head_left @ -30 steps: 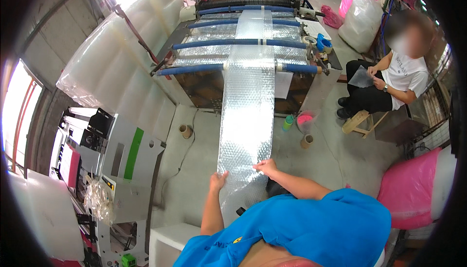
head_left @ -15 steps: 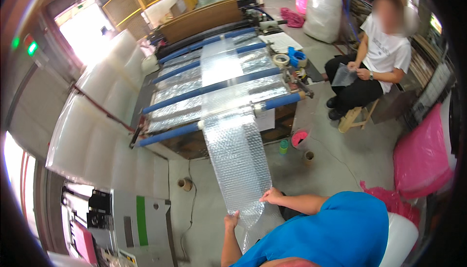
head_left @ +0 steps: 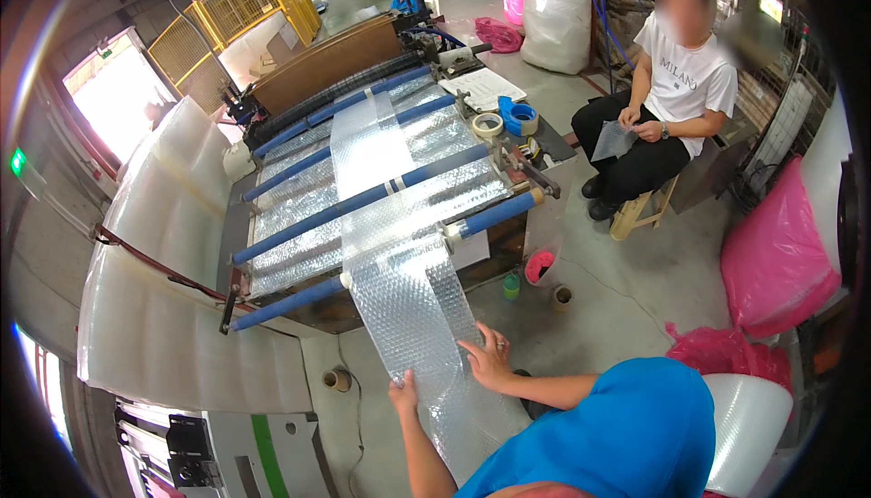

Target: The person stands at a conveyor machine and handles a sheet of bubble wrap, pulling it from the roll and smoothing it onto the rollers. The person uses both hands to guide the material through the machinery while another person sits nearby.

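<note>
A long strip of clear bubble wrap (head_left: 413, 317) comes off the machine's front roller and slopes down to my lap. At its left edge my left hand (head_left: 404, 393) is closed, thumb on top and the other fingers hidden beneath the film. My right hand (head_left: 490, 362) lies at the strip's right edge, its fingers spread apart and touching or just over the film. The lower part of the strip runs down past both hands and goes out of sight by my blue shirt.
Blue rollers (head_left: 363, 210) cross the machine bed. Tape rolls (head_left: 488, 124) lie at its right side. A seated person (head_left: 685, 72) holds a small clear piece. On the floor stand a green bottle (head_left: 511, 287), a pink-filled bucket (head_left: 542, 267) and a cardboard core (head_left: 337, 379).
My right hand has released its pinch on the strip's edge and moved up with fingers spread. My left hand has shifted up and left along the edge. The whole view has tilted.
</note>
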The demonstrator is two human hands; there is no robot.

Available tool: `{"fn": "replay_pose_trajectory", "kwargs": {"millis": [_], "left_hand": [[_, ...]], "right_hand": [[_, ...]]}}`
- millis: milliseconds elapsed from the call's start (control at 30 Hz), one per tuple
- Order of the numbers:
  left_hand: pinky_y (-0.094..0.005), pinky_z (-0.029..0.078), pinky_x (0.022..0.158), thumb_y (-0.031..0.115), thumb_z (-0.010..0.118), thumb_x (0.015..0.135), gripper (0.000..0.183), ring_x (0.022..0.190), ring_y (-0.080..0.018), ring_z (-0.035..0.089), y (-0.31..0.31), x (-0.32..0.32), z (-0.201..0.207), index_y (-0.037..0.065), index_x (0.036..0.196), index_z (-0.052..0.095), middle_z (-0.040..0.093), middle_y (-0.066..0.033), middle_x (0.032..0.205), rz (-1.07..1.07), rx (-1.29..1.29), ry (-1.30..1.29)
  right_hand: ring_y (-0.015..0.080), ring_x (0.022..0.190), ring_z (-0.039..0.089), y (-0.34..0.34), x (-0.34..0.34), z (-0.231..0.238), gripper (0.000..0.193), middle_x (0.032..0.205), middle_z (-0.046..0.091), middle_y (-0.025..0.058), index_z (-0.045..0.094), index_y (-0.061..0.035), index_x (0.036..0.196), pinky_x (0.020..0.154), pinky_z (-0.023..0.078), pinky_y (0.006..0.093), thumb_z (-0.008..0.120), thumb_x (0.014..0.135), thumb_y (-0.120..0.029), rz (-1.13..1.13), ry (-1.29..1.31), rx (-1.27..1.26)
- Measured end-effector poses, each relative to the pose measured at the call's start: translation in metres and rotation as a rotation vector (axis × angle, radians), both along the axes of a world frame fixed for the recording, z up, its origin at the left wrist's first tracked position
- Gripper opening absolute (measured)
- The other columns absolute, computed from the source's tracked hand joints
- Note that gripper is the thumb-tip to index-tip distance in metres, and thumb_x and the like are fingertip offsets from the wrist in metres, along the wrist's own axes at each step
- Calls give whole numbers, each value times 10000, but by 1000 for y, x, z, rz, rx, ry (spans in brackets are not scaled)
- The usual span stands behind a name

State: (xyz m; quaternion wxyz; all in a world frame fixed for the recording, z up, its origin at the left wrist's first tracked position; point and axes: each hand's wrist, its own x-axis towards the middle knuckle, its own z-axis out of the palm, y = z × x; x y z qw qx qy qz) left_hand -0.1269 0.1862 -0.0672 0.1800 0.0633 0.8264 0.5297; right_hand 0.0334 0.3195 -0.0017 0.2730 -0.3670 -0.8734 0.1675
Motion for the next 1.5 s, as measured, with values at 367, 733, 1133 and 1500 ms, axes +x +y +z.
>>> {"fn": "replay_pose_trajectory", "kwargs": {"millis": [367,733,1133,1500], "left_hand": [[-384,405,794,439,609,688,686,976,-273,477,-29,10,8,-26,1144,392,484,-157,1078,-135,75,-653],[-337,338,873,421,625,670,713,1012,-250,456,-57,26,1,-25,1165,372,476,-168,1102,-169,-43,-375],[-280,463,613,394,736,552,723,680,-171,566,-92,55,33,-74,1030,462,583,-137,833,-105,-203,-197],[-323,437,709,375,729,568,664,822,-215,558,-139,98,20,-59,992,459,573,-155,903,-81,-178,-51]], "right_hand": [[171,1130,338,-79,-45,-171,505,1251,339,58,290,-84,1250,933,283,338,394,844,-367,1075,197,-2126],[183,1106,357,-89,-24,-133,586,1270,308,79,247,-86,1266,900,308,363,479,791,-338,829,-444,-1326],[144,771,541,-47,29,-69,170,885,581,73,579,-25,875,643,442,301,579,742,-132,257,263,-1052],[99,715,508,-53,60,-27,273,842,558,5,590,-60,930,600,411,235,549,783,-286,258,178,-1573]]}}
